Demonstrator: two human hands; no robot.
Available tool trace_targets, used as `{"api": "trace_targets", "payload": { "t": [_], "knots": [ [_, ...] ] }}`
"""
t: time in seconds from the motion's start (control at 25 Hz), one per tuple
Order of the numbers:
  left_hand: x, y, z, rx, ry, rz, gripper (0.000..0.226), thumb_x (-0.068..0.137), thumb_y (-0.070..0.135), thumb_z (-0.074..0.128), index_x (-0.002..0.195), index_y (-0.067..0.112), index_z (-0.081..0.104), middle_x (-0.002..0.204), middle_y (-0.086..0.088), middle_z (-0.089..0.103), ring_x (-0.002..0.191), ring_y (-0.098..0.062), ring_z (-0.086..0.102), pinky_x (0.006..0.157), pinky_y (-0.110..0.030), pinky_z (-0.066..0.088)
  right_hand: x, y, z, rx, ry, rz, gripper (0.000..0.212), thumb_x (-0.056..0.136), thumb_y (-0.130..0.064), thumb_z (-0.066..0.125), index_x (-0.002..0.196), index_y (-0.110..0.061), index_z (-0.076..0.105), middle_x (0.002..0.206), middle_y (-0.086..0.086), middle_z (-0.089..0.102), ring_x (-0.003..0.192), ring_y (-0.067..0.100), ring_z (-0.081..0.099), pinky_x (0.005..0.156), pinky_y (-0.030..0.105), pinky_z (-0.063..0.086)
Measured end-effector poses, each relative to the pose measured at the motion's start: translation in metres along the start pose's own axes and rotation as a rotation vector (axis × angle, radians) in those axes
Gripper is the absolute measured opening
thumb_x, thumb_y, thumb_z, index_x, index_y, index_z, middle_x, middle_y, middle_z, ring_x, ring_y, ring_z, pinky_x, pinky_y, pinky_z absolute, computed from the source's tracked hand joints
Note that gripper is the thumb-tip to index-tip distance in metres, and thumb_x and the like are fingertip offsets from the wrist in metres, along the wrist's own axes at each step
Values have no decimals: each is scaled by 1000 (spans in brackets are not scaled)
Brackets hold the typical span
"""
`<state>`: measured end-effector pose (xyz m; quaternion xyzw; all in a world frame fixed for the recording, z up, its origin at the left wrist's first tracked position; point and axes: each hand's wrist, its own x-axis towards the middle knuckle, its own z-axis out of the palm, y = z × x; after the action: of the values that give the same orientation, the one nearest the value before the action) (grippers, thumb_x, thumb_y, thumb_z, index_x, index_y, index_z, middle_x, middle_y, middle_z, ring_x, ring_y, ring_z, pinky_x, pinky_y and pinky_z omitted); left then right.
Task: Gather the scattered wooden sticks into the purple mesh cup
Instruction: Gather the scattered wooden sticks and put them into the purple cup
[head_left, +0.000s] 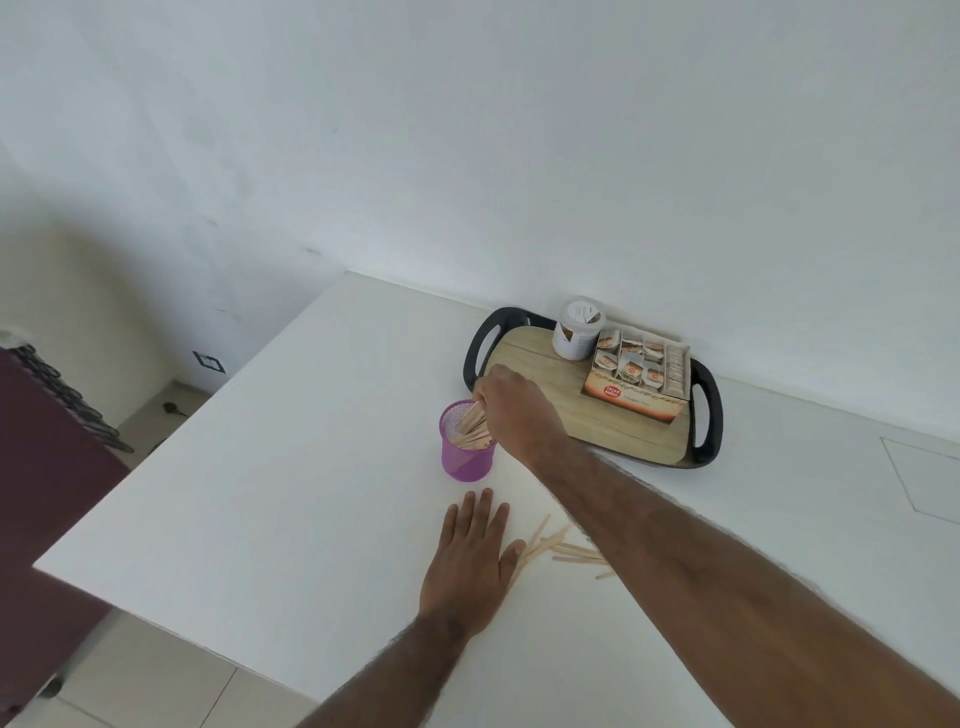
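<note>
We see the right hand (511, 410) closed on sticks (474, 426) inside the cup (466, 457) (fingertips hidden). Left hand (470, 556) lies flat, released; loose sticks (563, 548) at its 3 o'clock, partly under the forearm.

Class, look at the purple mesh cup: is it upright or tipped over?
Upright. The purple mesh cup stands on its base with its open rim facing up, and wooden sticks lean inside it.

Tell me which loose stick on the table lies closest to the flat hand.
The long stick touching the left hand at its thumb tip. The other loose sticks lie farther right, toward the right forearm.
</note>
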<state>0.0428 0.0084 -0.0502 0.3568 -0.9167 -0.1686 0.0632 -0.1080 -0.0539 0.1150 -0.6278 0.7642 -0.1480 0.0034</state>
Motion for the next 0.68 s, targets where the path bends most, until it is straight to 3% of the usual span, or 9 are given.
{"api": "trace_targets", "payload": {
  "t": [0.24, 0.36, 0.52, 0.68],
  "knots": [
    [0, -1, 1, 11, 15, 5, 73, 103, 64, -2, 162, 28, 20, 172, 1, 3, 159, -20, -4, 123, -35, -13, -3, 5, 10, -50, -35, -104, 20, 96, -11, 61, 112, -10, 74, 105, 6, 69, 103, 23, 59, 81, 37, 54],
    [1, 0, 1, 14, 5, 0, 71, 103, 64, -1, 162, 29, 18, 172, 1, 2, 159, -19, -5, 125, -36, -10, -9, 18, -1, 43, 61, -67, 17, 97, -12, 61, 103, -9, 76, 100, 6, 70, 97, 22, 58, 80, 34, 51],
    [0, 0, -2, 1, -2, 20, 73, 101, 66, 2, 160, 30, 26, 172, 3, 8, 159, -18, 0, 126, -36, -6, -46, 70, -21, 274, 217, 225, 13, 93, -8, 65, 97, -11, 77, 95, 1, 70, 91, 15, 59, 78, 28, 44],
    [-6, 8, -4, 28, 22, 122, 72, 102, 66, 16, 149, 22, 48, 167, -1, 30, 156, -22, 22, 129, -40, 8, -128, 151, -21, 272, 76, 601, 18, 89, -5, 54, 85, -8, 72, 89, 6, 70, 84, 26, 63, 77, 40, 54]
  ]
}}
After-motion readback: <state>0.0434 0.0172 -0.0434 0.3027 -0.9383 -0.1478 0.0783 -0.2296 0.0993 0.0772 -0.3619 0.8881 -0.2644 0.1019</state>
